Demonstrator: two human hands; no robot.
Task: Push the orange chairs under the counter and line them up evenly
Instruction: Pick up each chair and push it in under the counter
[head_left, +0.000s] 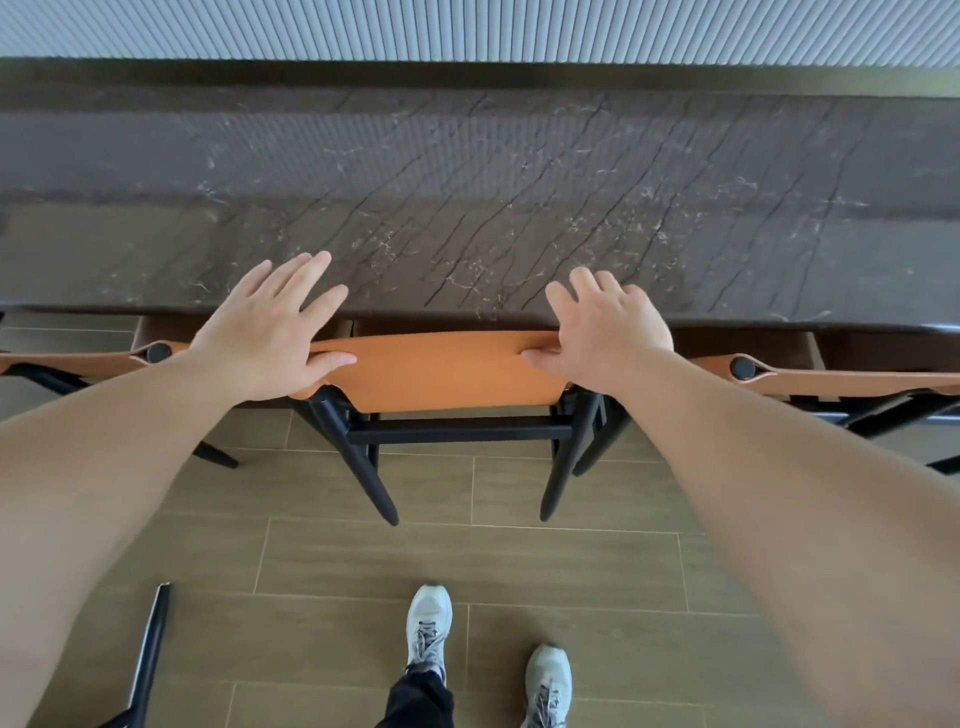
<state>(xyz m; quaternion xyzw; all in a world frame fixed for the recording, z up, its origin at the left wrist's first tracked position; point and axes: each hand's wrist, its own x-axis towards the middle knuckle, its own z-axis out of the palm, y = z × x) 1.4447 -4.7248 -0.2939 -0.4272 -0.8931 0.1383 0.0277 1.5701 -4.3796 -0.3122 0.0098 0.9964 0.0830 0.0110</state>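
The middle orange chair (441, 371) stands with black legs on the floor, its backrest right at the front edge of the dark marble counter (467, 208) and its seat hidden beneath it. My left hand (265, 327) rests on the backrest's left corner and my right hand (608, 327) on its right corner. On both hands the fingers stretch flat and spread over the counter edge, with the thumbs lying on the near face of the backrest. A second orange chair (67, 361) sits to the left and a third (852, 379) to the right, both backrests close to the counter edge.
A ribbed pale wall panel (467, 26) runs behind the counter. My feet in grey shoes (428, 623) stand on the brown tiled floor behind the middle chair. A thin black frame piece (150, 654) leans in at the bottom left.
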